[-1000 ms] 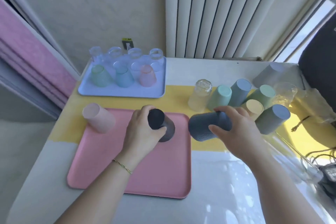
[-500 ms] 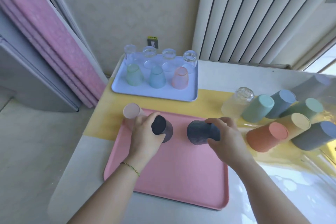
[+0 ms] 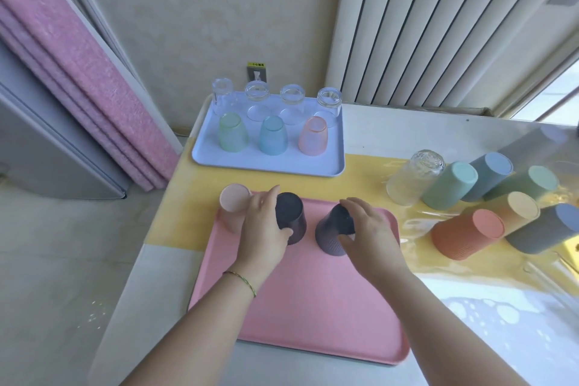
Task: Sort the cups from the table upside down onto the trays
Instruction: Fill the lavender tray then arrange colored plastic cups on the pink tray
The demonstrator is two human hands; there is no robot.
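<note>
My left hand grips a dark cup standing upside down on the pink tray, near its far edge. My right hand holds a second dark ribbed cup just to the right, upside down and tilted on the tray. A pale pink cup stands upside down at the tray's far left corner, partly behind my left hand. Further back, the blue tray carries several upside-down clear glasses and tinted cups.
To the right on the yellow mat lie several cups on their sides: a clear glass, a teal cup, an orange cup, a grey-blue cup and others. A radiator and wall stand behind the table.
My right hand has brought the ribbed dark cup down onto the pink tray and turned it from lying sideways toward upside down. My left hand's cup has settled next to the pale pink cup.
</note>
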